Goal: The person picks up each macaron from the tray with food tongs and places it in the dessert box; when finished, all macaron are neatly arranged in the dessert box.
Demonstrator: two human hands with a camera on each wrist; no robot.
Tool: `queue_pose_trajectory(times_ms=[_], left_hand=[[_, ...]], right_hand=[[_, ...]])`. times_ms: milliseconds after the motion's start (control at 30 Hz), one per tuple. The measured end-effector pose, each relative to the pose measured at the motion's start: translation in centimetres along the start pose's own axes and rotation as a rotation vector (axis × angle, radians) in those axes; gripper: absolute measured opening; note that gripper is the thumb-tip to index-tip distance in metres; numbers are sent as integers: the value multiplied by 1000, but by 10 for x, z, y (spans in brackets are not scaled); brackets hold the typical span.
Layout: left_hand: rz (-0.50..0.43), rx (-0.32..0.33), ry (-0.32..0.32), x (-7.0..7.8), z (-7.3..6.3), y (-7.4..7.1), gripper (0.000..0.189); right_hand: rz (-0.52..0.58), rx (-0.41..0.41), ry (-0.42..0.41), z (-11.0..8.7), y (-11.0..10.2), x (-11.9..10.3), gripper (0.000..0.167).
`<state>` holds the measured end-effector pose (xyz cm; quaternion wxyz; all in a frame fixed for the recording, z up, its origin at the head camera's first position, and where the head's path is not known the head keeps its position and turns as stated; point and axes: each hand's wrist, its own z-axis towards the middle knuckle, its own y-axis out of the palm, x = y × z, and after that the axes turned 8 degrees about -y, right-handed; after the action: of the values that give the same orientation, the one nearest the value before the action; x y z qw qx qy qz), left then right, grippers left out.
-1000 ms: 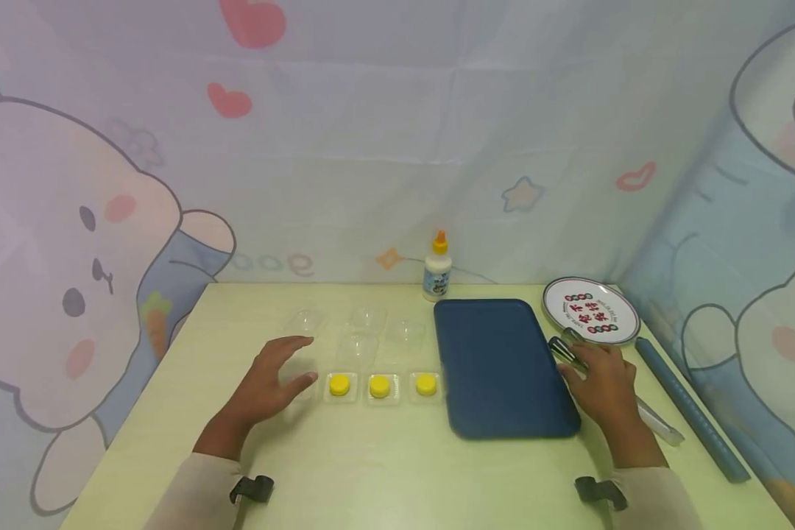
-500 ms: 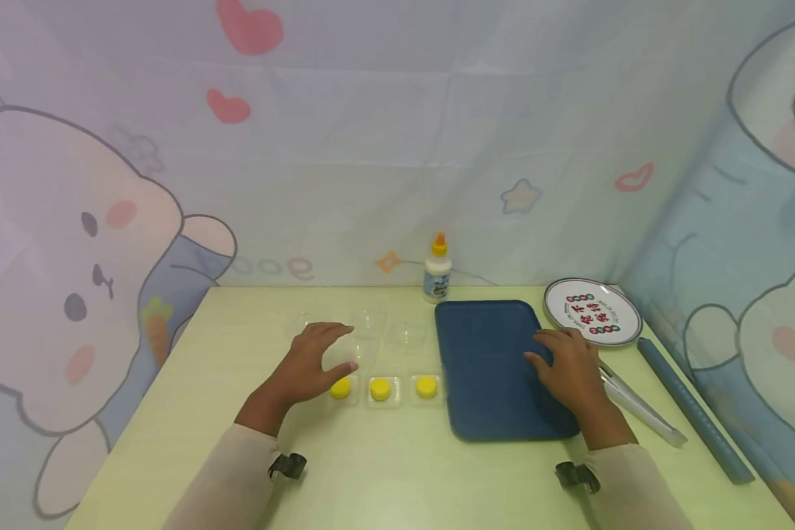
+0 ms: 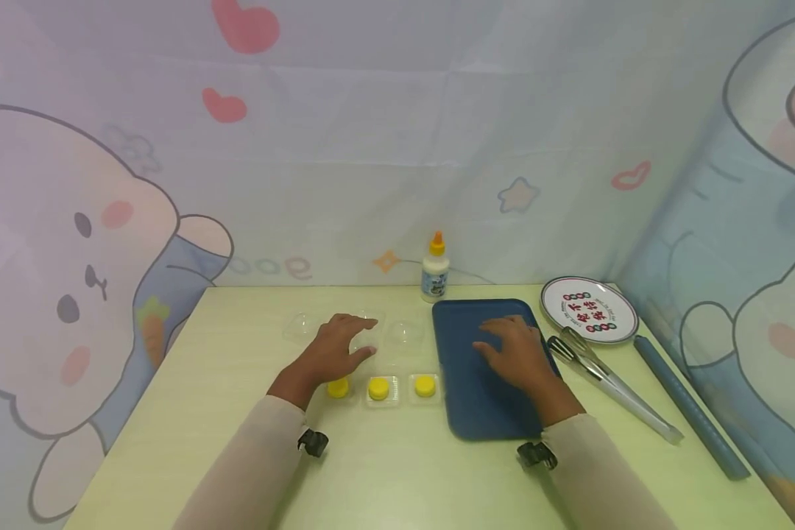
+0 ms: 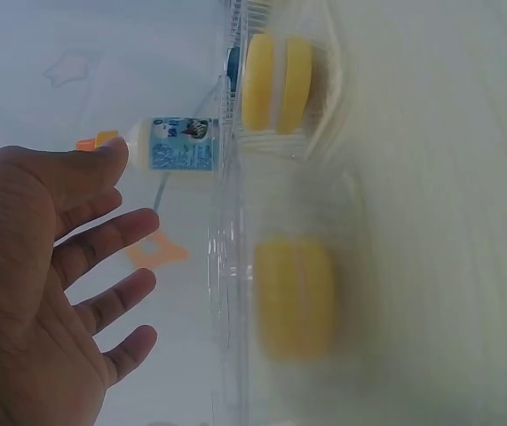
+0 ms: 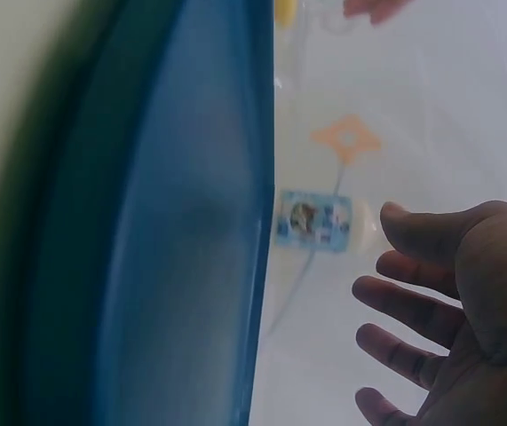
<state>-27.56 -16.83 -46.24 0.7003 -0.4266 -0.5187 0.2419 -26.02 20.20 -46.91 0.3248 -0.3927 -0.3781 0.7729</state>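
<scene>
My left hand (image 3: 331,352) hovers with loosely spread fingers over the clear plastic pieces and partly covers the leftmost of three yellow macarons (image 3: 338,389). The left wrist view shows that macaron (image 4: 296,297) with a pale filling line, in a clear box, and nothing in the hand's grasp. Two more macarons, a middle one (image 3: 378,388) and a right one (image 3: 425,386), sit in small clear trays. Behind them lie several clear domed lids (image 3: 405,333). Over the dark blue tray (image 3: 477,412), my right hand (image 3: 518,353) is held with fingers apart, holding nothing.
A white glue bottle (image 3: 435,276) with an orange tip stands at the back edge by the curtain. Right of the tray are metal tongs (image 3: 619,386), a printed plate (image 3: 589,309) and a long blue-grey bar (image 3: 689,405).
My right hand has left the tongs at the right and moved leftward over the blue tray; the tongs lie on the table. My left hand has moved right, over the clear lids.
</scene>
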Motion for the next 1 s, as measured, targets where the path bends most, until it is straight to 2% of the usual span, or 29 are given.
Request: queue_pose_trajectory(times_ms=[267, 467, 567, 800, 1000], left_hand=[[7, -29, -17, -1, 13, 4, 52], [-36, -68, -51, -3, 22, 7, 57], [-43, -76, -52, -2, 25, 9, 58], [18, -77, -45, -1, 33, 16, 57], [-2, -92, -67, 1, 35, 19, 59]], right_hand=[[62, -94, 16, 22, 16, -22, 39], [75, -162, 54, 36, 27, -33, 40], [85, -187, 72, 42, 34, -35, 42], [142, -234, 110, 50, 42, -43, 50], [175, -311, 114, 53, 47, -52, 58]])
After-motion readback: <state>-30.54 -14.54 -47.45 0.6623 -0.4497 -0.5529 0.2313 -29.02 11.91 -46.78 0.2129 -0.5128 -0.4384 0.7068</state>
